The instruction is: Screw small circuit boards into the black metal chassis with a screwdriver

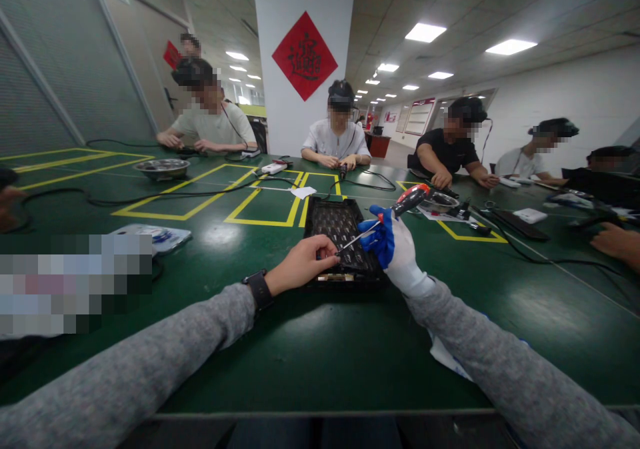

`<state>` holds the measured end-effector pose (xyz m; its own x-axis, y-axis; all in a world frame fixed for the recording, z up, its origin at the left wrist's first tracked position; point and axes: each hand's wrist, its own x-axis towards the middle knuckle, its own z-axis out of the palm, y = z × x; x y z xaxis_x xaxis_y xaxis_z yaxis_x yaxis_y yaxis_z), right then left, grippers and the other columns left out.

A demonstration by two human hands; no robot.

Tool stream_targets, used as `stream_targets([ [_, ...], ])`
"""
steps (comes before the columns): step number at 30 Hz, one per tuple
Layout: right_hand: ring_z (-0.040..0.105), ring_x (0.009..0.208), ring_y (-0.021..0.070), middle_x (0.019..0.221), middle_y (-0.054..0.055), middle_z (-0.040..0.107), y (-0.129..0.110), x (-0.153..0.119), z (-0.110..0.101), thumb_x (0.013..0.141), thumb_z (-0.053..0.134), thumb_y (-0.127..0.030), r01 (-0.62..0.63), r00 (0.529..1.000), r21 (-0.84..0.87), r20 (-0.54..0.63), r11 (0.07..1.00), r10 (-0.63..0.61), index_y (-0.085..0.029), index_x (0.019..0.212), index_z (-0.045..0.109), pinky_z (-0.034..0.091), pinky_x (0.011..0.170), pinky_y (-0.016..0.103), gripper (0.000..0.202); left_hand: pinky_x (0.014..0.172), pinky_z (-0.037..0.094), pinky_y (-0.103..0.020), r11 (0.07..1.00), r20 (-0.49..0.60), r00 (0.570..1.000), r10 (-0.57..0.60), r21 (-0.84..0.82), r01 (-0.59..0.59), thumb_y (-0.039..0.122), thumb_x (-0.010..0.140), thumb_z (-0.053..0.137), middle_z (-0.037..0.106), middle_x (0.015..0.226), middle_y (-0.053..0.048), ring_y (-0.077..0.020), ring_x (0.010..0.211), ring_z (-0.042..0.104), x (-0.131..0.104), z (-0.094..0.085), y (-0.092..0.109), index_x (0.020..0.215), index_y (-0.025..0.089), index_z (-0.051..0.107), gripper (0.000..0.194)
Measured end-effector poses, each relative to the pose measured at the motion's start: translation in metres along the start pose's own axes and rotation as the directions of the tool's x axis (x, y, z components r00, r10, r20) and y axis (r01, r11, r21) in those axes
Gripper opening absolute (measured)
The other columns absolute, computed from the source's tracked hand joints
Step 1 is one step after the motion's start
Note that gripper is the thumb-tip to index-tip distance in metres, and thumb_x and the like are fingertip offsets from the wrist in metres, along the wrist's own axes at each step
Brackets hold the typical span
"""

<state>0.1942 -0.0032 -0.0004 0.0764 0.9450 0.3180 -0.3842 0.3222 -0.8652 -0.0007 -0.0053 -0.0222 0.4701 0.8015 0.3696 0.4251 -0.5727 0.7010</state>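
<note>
My right hand [395, 246], in a white glove with blue coated fingers, grips a screwdriver [411, 198] with a red and black handle. The handle points up and away to the right, while the thin metal shaft slants down to the left. At its tip is my left hand [307, 260], bare, with a dark watch on the wrist. Its thumb and fingertips are pinched together; whatever lies between them is too small to make out. Below both hands is a black case [325, 204] with rows of small pockets, partly covered by them.
A metal bowl [163, 169] stands far left, and white paper [303, 192] lies beyond the case. Black cables [215, 198] cross the green table [240, 369], marked with yellow tape. On the right are another bowl [440, 201] and a white box [530, 216]. Several people sit around the table.
</note>
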Motion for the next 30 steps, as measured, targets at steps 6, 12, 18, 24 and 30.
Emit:
stream_targets([
  [6, 0.058, 0.048, 0.0102, 0.068, 0.002, 0.065, 0.000, -0.001, 0.001, 0.081, 0.049, -0.052, 0.000, 1.000, -0.027, 0.016, 1.000, 0.001, -0.018, 0.106, 0.054, 0.046, 0.043, 0.021, 0.043, 0.058, 0.039, -0.023, 1.000, 0.009, 1.000, 0.008, 0.026, -0.008, 0.034, 0.078, 0.055, 0.056, 0.072, 0.000, -0.0109, 0.064, 0.050, 0.000, -0.001, 0.001, 0.078, 0.015, 0.058, 0.019],
  [12, 0.058, 0.049, 0.0101, 0.068, 0.001, 0.065, -0.001, -0.004, 0.003, 0.081, 0.048, -0.053, 0.031, 0.999, -0.058, 0.034, 0.998, -0.029, -0.018, 0.106, 0.054, 0.046, 0.043, 0.020, 0.043, 0.060, 0.039, -0.023, 0.998, 0.015, 1.000, 0.007, 0.069, -0.008, 0.034, 0.078, 0.055, 0.057, 0.073, 0.000, -0.0113, 0.065, 0.050, 0.000, -0.001, 0.001, 0.079, 0.015, 0.059, 0.019],
  [18, 0.056, 0.049, 0.0084, 0.069, 0.001, 0.065, -0.011, -0.013, 0.011, 0.082, 0.048, -0.050, 0.126, 0.991, -0.236, 0.079, 0.964, -0.110, -0.018, 0.109, 0.055, 0.047, 0.046, 0.020, 0.042, 0.062, 0.040, -0.023, 0.993, 0.021, 0.999, 0.030, 0.111, -0.032, 0.031, 0.076, 0.056, 0.058, 0.075, -0.001, -0.0117, 0.067, 0.051, 0.000, -0.001, -0.002, 0.080, 0.016, 0.059, 0.015],
  [24, 0.056, 0.051, 0.0080, 0.072, 0.001, 0.065, -0.019, -0.020, 0.017, 0.083, 0.047, -0.047, 0.182, 0.979, -0.328, 0.145, 0.927, -0.141, -0.018, 0.109, 0.055, 0.047, 0.046, 0.019, 0.039, 0.063, 0.040, -0.023, 0.992, 0.034, 0.999, 0.032, 0.123, -0.036, 0.030, 0.077, 0.056, 0.058, 0.076, -0.001, -0.0118, 0.068, 0.052, 0.000, 0.000, -0.004, 0.081, 0.017, 0.059, 0.015],
  [30, 0.055, 0.048, 0.0078, 0.066, -0.001, 0.063, -0.008, -0.011, 0.010, 0.082, 0.047, -0.050, 0.128, 0.992, -0.241, 0.047, 0.962, -0.120, -0.018, 0.107, 0.054, 0.047, 0.045, 0.019, 0.041, 0.065, 0.041, -0.024, 0.992, 0.038, 0.999, 0.033, 0.123, -0.038, 0.031, 0.078, 0.055, 0.058, 0.078, -0.001, -0.0117, 0.069, 0.052, 0.000, 0.000, -0.004, 0.085, 0.016, 0.060, 0.017],
])
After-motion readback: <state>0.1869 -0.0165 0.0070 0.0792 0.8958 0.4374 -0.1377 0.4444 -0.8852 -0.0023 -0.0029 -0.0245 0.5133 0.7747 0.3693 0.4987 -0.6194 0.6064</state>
